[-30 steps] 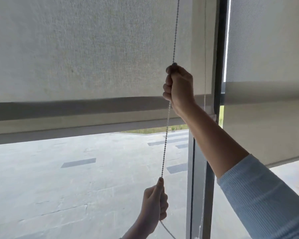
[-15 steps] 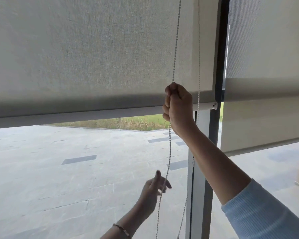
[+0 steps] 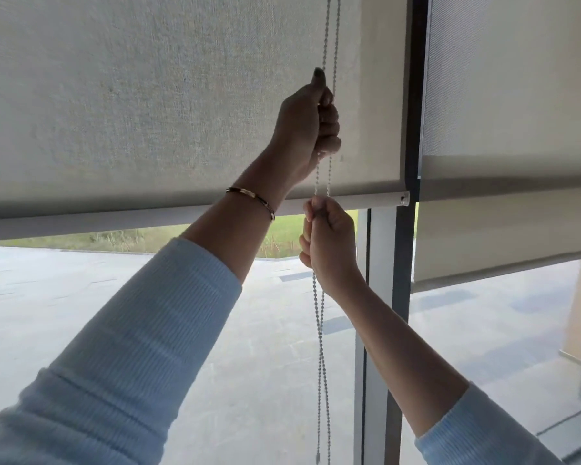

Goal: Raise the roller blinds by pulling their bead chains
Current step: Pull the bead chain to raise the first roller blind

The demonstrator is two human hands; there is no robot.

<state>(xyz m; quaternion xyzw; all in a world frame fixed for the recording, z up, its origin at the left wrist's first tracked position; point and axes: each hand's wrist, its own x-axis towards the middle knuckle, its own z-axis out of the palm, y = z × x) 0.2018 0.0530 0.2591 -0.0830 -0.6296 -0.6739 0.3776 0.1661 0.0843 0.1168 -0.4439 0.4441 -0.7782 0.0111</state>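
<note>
A beige roller blind [image 3: 148, 95] covers the upper part of the left window pane, and its bottom bar [image 3: 114, 221] hangs about mid-height. The bead chain [image 3: 320, 330] runs as two strands in front of the blind's right side. My left hand [image 3: 307, 129], with a bracelet on its wrist, is closed around the chain high up. Just below it, my right hand [image 3: 329, 243] grips the same chain at the level of the bottom bar. A second blind [image 3: 517, 112] hangs over the right pane, with its lower edge further down.
A dark vertical window frame post [image 3: 401, 330] stands between the two panes, right beside the chain. Through the glass I see a paved terrace [image 3: 81, 313] and a strip of grass [image 3: 131, 238].
My left hand let go of the chain low down, rose and gripped it above the right hand. My right hand pulled the chain down. The left blind's bottom bar has risen.
</note>
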